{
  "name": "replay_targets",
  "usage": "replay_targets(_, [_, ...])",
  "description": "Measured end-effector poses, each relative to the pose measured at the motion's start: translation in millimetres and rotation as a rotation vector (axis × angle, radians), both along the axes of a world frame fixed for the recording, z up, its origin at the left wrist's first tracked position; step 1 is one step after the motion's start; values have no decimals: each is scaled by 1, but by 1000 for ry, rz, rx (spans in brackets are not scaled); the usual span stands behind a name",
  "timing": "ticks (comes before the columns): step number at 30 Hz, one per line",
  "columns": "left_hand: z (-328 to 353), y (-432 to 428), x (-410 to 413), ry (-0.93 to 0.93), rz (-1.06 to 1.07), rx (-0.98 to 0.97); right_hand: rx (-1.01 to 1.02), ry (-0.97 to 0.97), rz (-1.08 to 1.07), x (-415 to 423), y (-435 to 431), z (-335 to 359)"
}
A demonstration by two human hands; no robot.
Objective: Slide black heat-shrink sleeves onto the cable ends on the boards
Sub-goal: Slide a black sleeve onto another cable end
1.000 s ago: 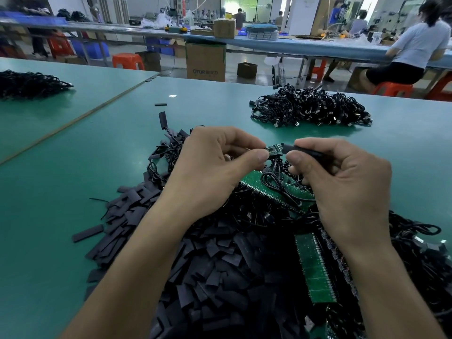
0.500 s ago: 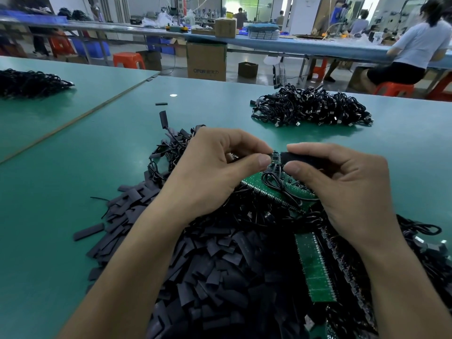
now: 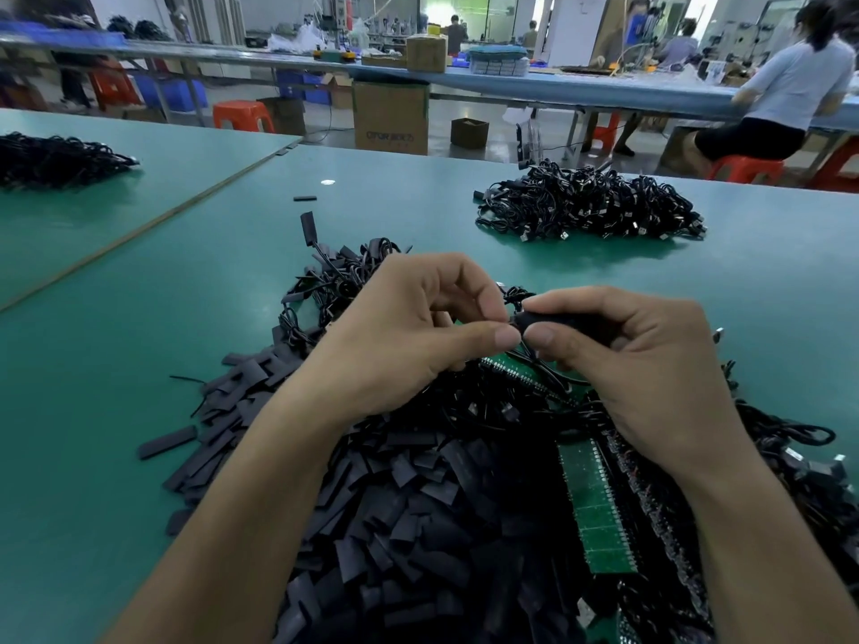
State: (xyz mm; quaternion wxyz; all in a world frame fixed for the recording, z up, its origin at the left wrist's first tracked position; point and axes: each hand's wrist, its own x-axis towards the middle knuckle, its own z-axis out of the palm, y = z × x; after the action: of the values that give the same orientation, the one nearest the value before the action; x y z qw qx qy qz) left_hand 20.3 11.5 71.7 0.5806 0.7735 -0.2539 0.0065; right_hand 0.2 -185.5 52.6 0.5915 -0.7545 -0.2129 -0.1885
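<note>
My two hands are close together over the middle of the heap, with the thumb tips almost touching. The left hand [image 3: 409, 337] is curled, and its thumb and forefinger pinch the cable end [image 3: 511, 320], of which I see only a very small part between the fingertips. The right hand [image 3: 641, 364] is closed around a black sleeve [image 3: 558, 320], held between thumb and forefinger. The mouth of this sleeve points to the left and meets the cable end; how far the cable is inside, I cannot tell. Just under both hands lies a green board [image 3: 516, 370], tilted, with thin black wires going across it. A second green board [image 3: 597, 508] lies nearer to me, beside the right wrist, in a long strip between the wires. In front of my arms there is a big pile of loose sleeves [image 3: 395, 504], flat and black, which spreads to the left over the green tabletop [image 3: 116, 355]. One single sleeve [image 3: 167, 441] lies a little apart at the left edge of this pile, and another small piece [image 3: 305, 198] lies alone further away. Beyond the hands, well apart, a bundle of black cables [image 3: 590, 204] with connectors rests on the same tabletop. A second dark bundle [image 3: 56, 158] is on the neighbouring tabletop at far left. Behind there are a cardboard box [image 3: 391, 116] on the floor, an orange stool [image 3: 242, 116], and a seated person [image 3: 790, 86] at a long blue bench.
</note>
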Motion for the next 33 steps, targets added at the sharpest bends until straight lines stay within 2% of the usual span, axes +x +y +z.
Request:
replay_targets(9, [-6,-3,1,-1,170,-40,81,-19,-130,0,5,0])
replay_targets(15, [-6,-5,1,22,160,42,109,-21,-154,1,5,0])
replay_targets(27, [-2,-7,-3,-129,130,189,28,-71,-138,-3,12,2])
replay_targets(33, [-1,-10,-6,-154,137,230,79,-79,-133,-4,14,4])
